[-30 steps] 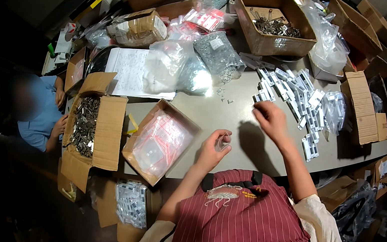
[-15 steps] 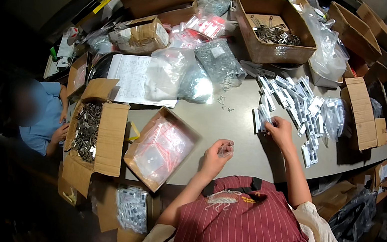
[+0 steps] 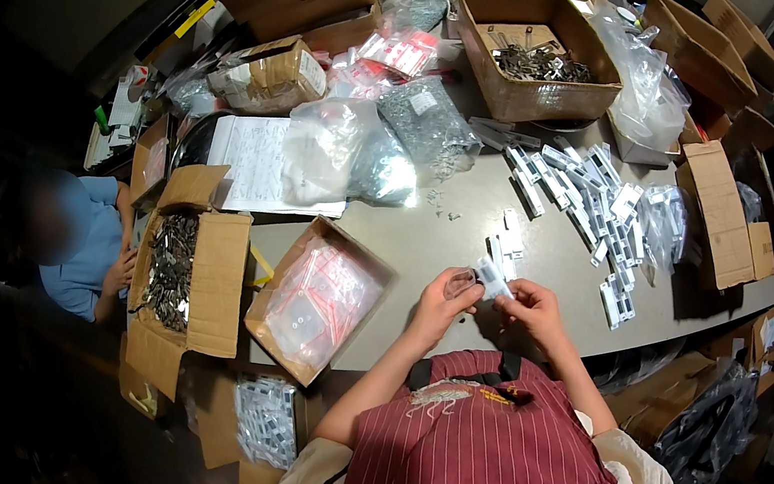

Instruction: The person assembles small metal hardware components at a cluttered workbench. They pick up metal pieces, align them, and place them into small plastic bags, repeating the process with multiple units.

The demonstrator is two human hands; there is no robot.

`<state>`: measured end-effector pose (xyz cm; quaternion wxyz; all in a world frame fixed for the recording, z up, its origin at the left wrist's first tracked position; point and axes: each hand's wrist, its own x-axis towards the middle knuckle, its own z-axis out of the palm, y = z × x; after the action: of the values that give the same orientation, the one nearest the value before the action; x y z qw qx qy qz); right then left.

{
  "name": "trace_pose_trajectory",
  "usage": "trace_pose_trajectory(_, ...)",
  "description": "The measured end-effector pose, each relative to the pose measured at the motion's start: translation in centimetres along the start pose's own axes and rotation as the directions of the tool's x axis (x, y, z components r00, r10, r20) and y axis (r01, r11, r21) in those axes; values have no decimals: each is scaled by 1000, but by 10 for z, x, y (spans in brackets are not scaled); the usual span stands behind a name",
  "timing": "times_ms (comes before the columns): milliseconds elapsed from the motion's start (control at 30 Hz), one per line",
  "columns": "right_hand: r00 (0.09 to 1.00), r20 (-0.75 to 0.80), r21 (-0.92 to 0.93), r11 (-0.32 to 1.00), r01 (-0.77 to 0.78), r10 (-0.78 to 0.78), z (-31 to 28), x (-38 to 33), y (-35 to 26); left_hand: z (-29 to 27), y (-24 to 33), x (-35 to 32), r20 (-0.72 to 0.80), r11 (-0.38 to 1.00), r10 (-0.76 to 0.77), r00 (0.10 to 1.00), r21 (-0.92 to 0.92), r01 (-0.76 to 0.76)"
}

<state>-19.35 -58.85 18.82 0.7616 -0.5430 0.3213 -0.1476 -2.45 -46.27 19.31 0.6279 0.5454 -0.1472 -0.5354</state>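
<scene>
In front of my chest, my left hand (image 3: 438, 309) is closed around a small clear plastic piece (image 3: 461, 282), a bag or sleeve by its look. My right hand (image 3: 537, 317) pinches the near end of a pale grey, flat oblong part (image 3: 492, 280). That part's other side meets my left fingertips, so both hands are close together. Just beyond them lie a few similar pale parts (image 3: 509, 241). Farther right spreads a loose heap of the same slotted parts (image 3: 591, 198).
Left of my hands stands an open carton (image 3: 375, 286) with red-edged clear bags. Another carton (image 3: 220, 287) holds dark metal pieces. Bags of small hardware (image 3: 427, 117) and a metal-filled box (image 3: 541, 99) sit at the back. A person in blue (image 3: 91, 226) is at far left.
My right hand has come back toward me from the parts, carrying one to my left hand. The left hand has shifted slightly right, and the two now meet.
</scene>
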Motion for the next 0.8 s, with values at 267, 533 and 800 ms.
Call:
trace_pose_trajectory(267, 994, 113, -327, 944, 48, -11, 16, -1, -17, -2, -2, -7, 13, 986, 157, 987, 48, -158)
trace_pose_trajectory(533, 995, 91, 105, 993, -61, 51, 23, -5, -28, -7, -3, -14, 21, 993, 106, 994, -55, -105)
trace_pose_trajectory(800, 984, 125, -104, 988, -114, 126, 27, -13, -39, -1, -1, -18, -36, 981, 195, 980, 4, -195)
